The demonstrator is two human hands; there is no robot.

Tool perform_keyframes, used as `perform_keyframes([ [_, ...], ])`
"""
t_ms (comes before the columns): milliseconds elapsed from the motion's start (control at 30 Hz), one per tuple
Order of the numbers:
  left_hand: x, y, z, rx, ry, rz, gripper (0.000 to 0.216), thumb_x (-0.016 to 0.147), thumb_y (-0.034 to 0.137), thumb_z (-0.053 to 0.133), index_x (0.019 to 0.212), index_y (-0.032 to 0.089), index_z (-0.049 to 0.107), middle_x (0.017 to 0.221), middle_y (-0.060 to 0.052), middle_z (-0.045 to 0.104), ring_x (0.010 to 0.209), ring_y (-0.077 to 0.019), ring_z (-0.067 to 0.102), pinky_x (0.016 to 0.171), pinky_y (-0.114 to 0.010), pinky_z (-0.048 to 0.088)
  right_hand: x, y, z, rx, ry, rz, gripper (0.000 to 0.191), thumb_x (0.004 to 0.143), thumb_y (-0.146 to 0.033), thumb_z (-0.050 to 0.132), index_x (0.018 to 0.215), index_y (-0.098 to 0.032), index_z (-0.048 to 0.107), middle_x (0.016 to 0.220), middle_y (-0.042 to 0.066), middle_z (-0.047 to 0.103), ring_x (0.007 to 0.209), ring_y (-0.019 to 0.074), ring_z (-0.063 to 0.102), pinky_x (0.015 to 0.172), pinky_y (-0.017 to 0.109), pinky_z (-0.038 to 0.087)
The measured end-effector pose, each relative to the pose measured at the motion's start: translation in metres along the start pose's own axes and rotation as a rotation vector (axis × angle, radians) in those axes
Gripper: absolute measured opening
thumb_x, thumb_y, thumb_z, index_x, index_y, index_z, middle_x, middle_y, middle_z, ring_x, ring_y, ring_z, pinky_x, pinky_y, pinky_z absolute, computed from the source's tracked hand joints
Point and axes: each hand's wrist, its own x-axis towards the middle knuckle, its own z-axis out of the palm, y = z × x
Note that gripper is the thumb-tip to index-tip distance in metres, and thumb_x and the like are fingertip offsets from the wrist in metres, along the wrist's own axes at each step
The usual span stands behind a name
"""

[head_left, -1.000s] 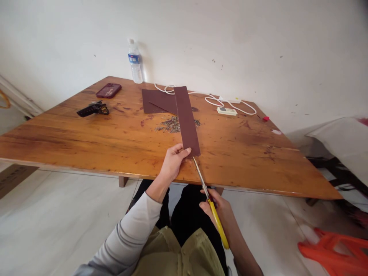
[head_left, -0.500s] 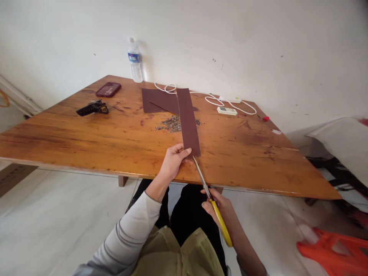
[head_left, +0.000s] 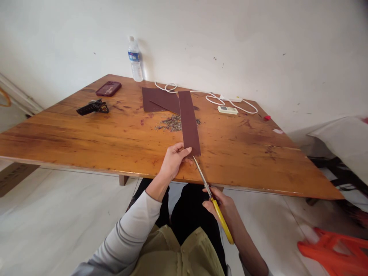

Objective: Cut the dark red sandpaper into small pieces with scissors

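My left hand (head_left: 173, 162) pinches the near end of a long dark brown strip (head_left: 189, 122) that slopes up and away over the wooden table (head_left: 86, 134). My right hand (head_left: 222, 209) is closed round the yellow handles of a pair of scissors (head_left: 212, 199). The scissor blades point up to the strip's near right corner, and their tips touch its edge. Beyond the strip lie a larger brown sheet (head_left: 159, 100) and a small heap of cut scraps (head_left: 171, 123).
A water bottle (head_left: 134, 59) stands at the table's back edge. A dark red phone (head_left: 108, 88) and a black tool (head_left: 92, 107) lie at the left. A white cable (head_left: 212, 99) and a small white device (head_left: 227, 110) lie at the back right. An orange stool (head_left: 335, 249) is at the lower right.
The far end of the strip has dropped lower toward the table. The scissors and my right hand have shifted slightly.
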Motion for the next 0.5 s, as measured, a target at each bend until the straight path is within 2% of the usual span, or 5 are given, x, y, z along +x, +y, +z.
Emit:
perform_keyframes([
  [200,-0.0001,0.0002,0.0002,0.007,0.005,0.008,0.026,0.061,0.032,0.085,0.071,0.012,0.071,0.065,0.001,0.060,0.052,-0.0078,0.050,0.049,-0.024,0.054,0.0015,-0.0069,-0.0022,-0.006,0.023,-0.002,0.031,0.076,-0.037,0.067,0.103,-0.022,0.072,0.072,0.000,0.066,0.064,0.0200,0.060,0.065,0.031,0.049],
  [500,0.0014,-0.0028,-0.0020,0.034,0.005,0.016,0.024,0.064,0.032,0.083,0.072,0.013,0.070,0.063,0.002,0.062,0.048,-0.0073,0.052,0.047,-0.022,0.051,0.0022,-0.0092,-0.0022,0.003,0.067,-0.031,0.022,0.075,-0.037,0.067,0.092,-0.023,0.071,0.062,-0.003,0.058,0.057,0.0179,0.052,0.060,0.030,0.045],
])
